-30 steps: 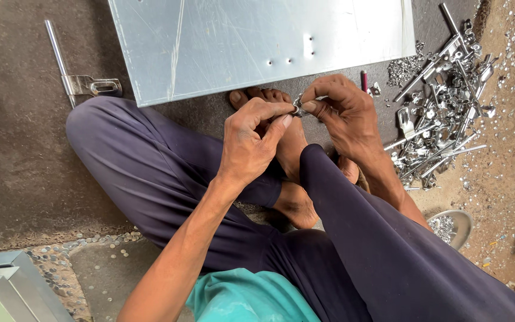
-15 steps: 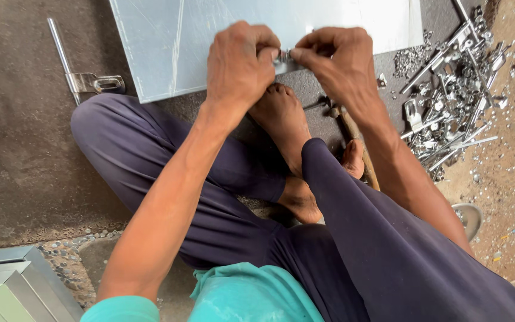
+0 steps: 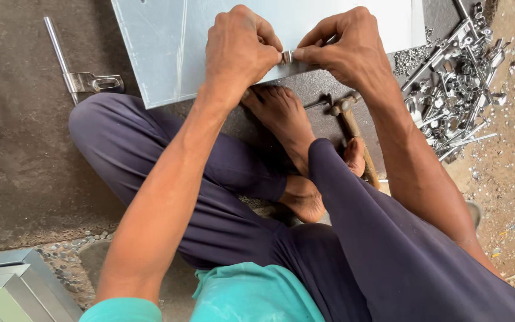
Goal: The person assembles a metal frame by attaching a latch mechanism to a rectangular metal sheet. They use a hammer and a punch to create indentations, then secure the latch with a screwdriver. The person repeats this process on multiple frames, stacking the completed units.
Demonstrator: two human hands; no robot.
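Dark floor [image 3: 19, 149]: 1 metal sheet [image 3: 168, 48], 2 hands [image 3: 242, 48] [image 3: 347, 48], 1 hammer [image 3: 353, 128].

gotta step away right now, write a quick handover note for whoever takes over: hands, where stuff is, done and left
Left hand: fist-like, fingertips pinching a small metal fitting at the near edge of the metal sheet.
Right hand: pinching the same fitting from the other side, over the sheet edge.
Things: sheet lies flat on the floor ahead of the crossed legs. Hammer lies by the right foot, untouched. Pile of metal hardware to the right. Hinge with a rod on the floor to the left.
Done: fitting brought to the sheet edge.
Left: whether it is fixed cannot be seen; hammer not yet picked up.
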